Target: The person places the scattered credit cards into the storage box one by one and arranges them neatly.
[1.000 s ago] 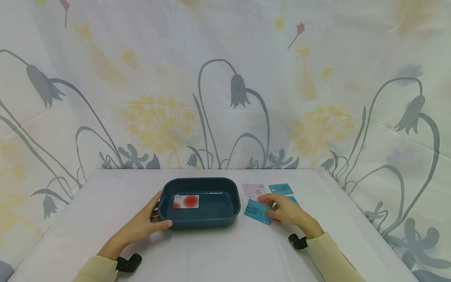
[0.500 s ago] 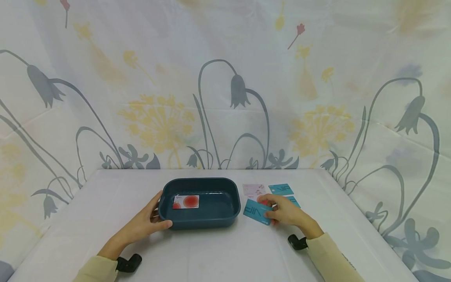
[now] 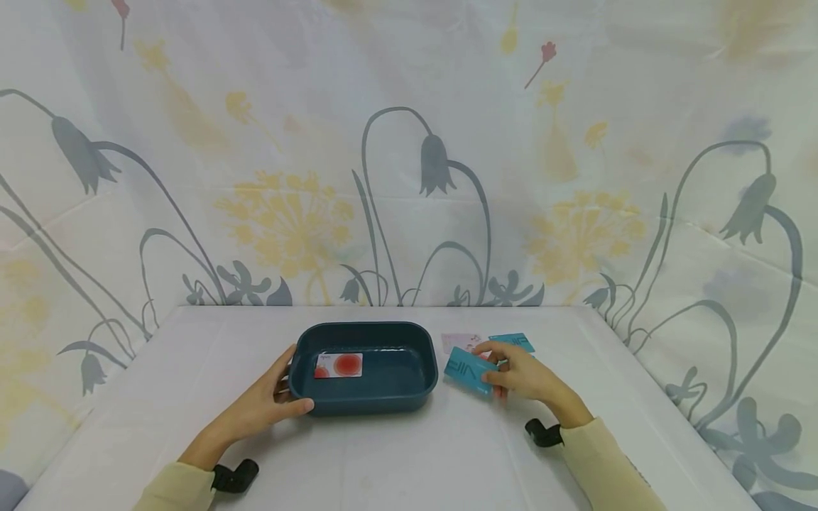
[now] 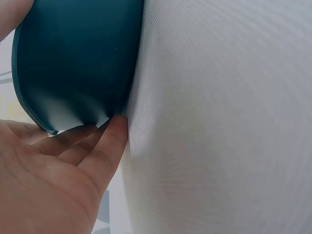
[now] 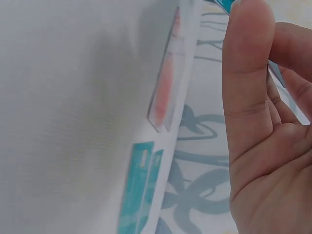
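My right hand pinches a teal plastic card between thumb and fingers, tilted over the table just right of a dark blue-green tub. Only a corner of that card shows in the right wrist view, by the thumb. My left hand holds the tub's left end, thumb at the front and fingers against the end wall. Inside the tub lies a white card with red circles.
Behind the right hand, a pale pink card and a teal card lie on the white table. The right wrist view shows two teal cards side by side and a red-marked card beyond. A flower-patterned cloth hangs at the back.
The right hand has risen slightly with the teal card, which now overlaps the cards behind it more. The left hand and the tub stay in place.
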A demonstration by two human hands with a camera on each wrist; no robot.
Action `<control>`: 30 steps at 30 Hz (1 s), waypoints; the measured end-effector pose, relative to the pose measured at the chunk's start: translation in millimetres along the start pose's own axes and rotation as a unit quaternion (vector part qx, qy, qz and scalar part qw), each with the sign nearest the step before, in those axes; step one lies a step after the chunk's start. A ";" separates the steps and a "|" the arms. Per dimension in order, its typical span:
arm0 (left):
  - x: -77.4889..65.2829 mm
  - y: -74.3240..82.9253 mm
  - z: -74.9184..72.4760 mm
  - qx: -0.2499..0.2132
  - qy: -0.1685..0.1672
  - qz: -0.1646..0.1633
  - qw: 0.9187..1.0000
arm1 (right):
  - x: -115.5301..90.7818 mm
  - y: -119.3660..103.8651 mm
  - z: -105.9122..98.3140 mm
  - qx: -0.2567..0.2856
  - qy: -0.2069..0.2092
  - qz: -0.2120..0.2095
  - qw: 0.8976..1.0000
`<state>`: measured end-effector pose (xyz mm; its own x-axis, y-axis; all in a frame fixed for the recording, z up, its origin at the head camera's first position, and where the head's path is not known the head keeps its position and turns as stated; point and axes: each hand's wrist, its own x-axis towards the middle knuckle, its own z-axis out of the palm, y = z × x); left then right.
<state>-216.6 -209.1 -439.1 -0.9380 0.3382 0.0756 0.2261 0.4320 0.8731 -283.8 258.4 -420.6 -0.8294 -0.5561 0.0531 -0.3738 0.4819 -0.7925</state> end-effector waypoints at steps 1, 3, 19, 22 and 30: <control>0.2 -0.2 0.1 -0.001 0.000 -0.002 1.000 | 0.7 -1.0 -1.6 0.003 0.002 -0.001 1.000; 0.4 -0.7 0.1 -0.002 -0.003 -0.002 1.000 | 2.0 -3.4 -4.9 0.008 0.006 0.000 1.000; 1.7 -1.1 -1.5 -0.017 -0.008 -0.007 1.000 | 25.1 -82.4 -11.7 0.003 0.015 -0.036 0.999; 2.1 -0.7 -1.5 -0.016 -0.008 -0.009 1.000 | 34.2 -88.7 -5.0 0.001 0.008 -0.040 0.999; 2.0 -0.3 -0.8 -0.021 -0.006 -0.016 1.000 | 58.6 -90.8 13.3 0.001 -0.020 -0.044 0.999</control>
<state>-218.8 -209.1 -438.8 -0.9413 0.3349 0.0427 0.1851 0.4063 0.8948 -292.9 173.0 -353.6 -0.7768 -0.6220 0.0980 -0.4432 0.4295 -0.7868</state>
